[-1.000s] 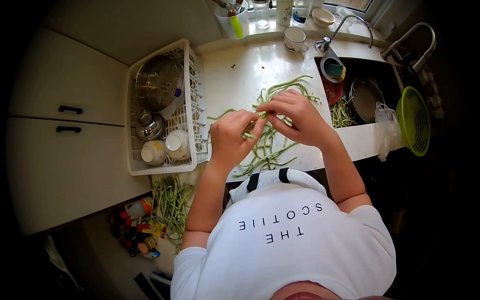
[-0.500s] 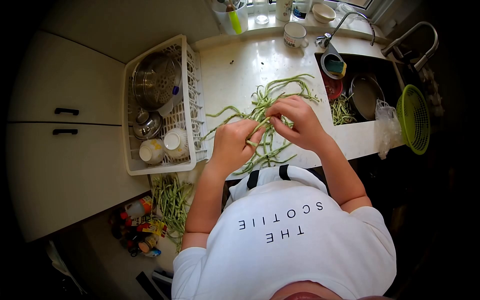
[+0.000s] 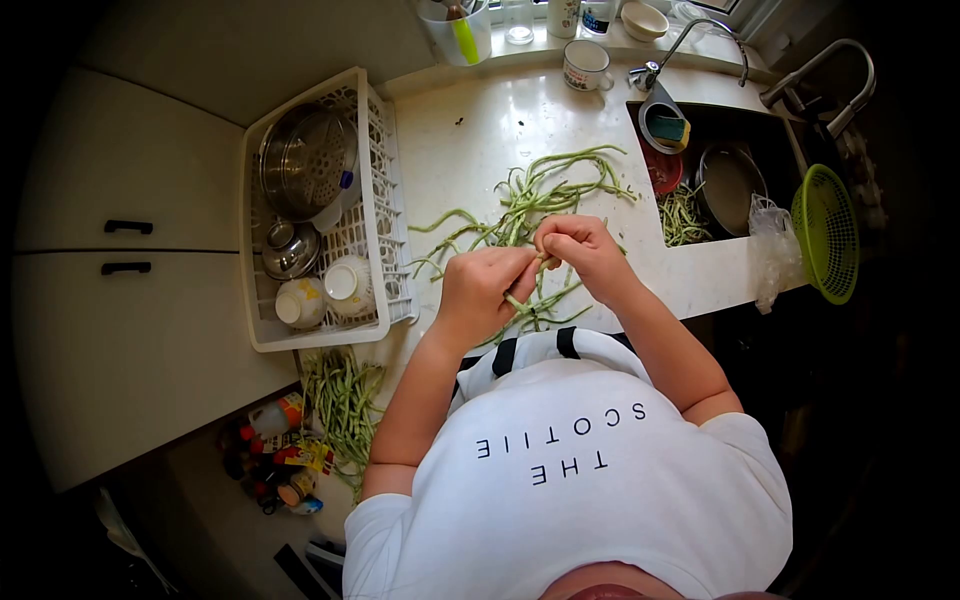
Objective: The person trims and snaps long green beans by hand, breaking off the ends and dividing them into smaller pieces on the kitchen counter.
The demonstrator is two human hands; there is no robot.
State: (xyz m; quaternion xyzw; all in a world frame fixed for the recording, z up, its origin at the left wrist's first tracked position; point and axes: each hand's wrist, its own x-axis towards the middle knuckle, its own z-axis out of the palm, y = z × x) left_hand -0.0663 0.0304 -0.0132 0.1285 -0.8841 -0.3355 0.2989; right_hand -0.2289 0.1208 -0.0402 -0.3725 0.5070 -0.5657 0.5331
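Observation:
Long green beans (image 3: 540, 190) lie in a loose tangle on the white counter (image 3: 470, 140). Over the near part of the tangle, my left hand (image 3: 484, 290) is closed round a green bean (image 3: 518, 303), whose end sticks out below the fingers. Close beside it, my right hand (image 3: 583, 256) pinches the same bean near its other end, with the thumb and fingers pressed together. The fingertips of both hands almost meet, and the stretch of bean between them is mostly hidden.
A white dish rack (image 3: 375, 200) with pots and bowls stands at the left. Another heap of beans (image 3: 342, 400) lies below it. At the right are the sink (image 3: 790, 150), a plastic bag (image 3: 775, 250) and a green basket (image 3: 828, 235). A mug (image 3: 586, 66) stands at the back.
Both hands have come down a little towards my body, and the right hand's fingers have curled in more tightly. The bean stays between the hands.

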